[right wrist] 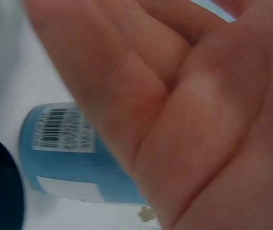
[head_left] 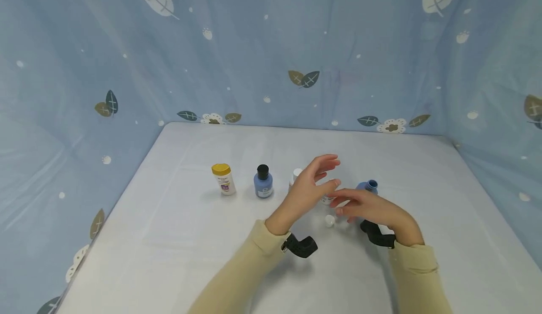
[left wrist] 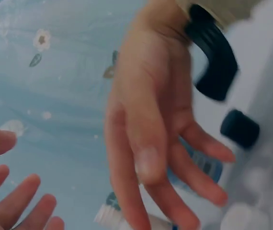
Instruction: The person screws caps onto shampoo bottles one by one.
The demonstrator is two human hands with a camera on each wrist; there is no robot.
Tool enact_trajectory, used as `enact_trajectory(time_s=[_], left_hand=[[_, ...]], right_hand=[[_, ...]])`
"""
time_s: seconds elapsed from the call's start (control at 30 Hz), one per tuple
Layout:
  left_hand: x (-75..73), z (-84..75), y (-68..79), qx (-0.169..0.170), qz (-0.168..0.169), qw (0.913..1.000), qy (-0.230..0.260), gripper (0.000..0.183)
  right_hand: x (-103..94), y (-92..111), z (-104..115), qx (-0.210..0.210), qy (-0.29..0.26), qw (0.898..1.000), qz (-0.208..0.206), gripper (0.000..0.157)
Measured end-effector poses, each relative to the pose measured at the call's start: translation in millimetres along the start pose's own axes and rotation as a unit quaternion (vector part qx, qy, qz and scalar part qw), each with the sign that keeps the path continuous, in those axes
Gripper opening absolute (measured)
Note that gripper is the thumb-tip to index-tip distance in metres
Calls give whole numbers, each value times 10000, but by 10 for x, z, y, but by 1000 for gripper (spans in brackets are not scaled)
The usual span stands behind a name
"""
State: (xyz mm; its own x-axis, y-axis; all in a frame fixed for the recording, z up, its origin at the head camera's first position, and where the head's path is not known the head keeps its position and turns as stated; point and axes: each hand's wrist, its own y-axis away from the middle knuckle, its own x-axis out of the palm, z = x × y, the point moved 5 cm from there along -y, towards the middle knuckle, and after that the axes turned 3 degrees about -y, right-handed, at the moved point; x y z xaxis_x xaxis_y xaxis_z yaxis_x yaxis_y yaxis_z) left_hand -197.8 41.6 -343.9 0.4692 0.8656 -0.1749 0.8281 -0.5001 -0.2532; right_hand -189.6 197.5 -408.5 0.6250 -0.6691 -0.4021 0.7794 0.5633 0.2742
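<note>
Both bare hands hover close together over the white table in the head view. My left hand point(head_left: 306, 187) reaches across with bent, spread fingers and thumb. In the left wrist view the left hand point(left wrist: 151, 115) holds nothing. My right hand point(head_left: 374, 209) hangs palm down, its loosely bent fingertips overlapping the left thumb area; the right hand point(left wrist: 12, 206) shows spread fingers at the left wrist view's edge. A white bottle point(head_left: 327, 199) is partly hidden behind the fingers. A small white cap point(head_left: 330, 221) lies below them. Behind the right hand is an uncapped blue bottle point(head_left: 367, 186).
A white bottle with a yellow cap point(head_left: 224, 180) and a blue bottle with a black cap point(head_left: 263, 181) stand to the left. Another white bottle point(head_left: 295, 176) is half hidden by the left wrist. A patterned blue curtain point(head_left: 271, 46) encloses the table point(head_left: 169, 248).
</note>
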Motion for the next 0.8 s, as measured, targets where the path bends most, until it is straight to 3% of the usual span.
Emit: enact_trajectory(time_s=[0.1, 0.3, 0.37, 0.57, 0.8], left_hand=[[68, 169, -70, -185, 61, 9998, 70, 50], [210, 522, -120, -686, 94, 9964, -494, 55], [231, 573, -124, -800, 77, 9952, -551, 56], [241, 676, -130, -1105, -124, 9933, -326, 59], [308, 824, -120, -1399, -355, 9863, -800, 51]], right_hand=[[41, -29, -62, 229, -4, 9997, -44, 42], [102, -49, -58, 319, 327, 9990, 4, 16], [117, -75, -62, 305, 334, 9990, 33, 14], [211, -164, -128, 272, 228, 9993, 101, 27], [298, -227, -161, 262, 1046, 9942, 59, 26]])
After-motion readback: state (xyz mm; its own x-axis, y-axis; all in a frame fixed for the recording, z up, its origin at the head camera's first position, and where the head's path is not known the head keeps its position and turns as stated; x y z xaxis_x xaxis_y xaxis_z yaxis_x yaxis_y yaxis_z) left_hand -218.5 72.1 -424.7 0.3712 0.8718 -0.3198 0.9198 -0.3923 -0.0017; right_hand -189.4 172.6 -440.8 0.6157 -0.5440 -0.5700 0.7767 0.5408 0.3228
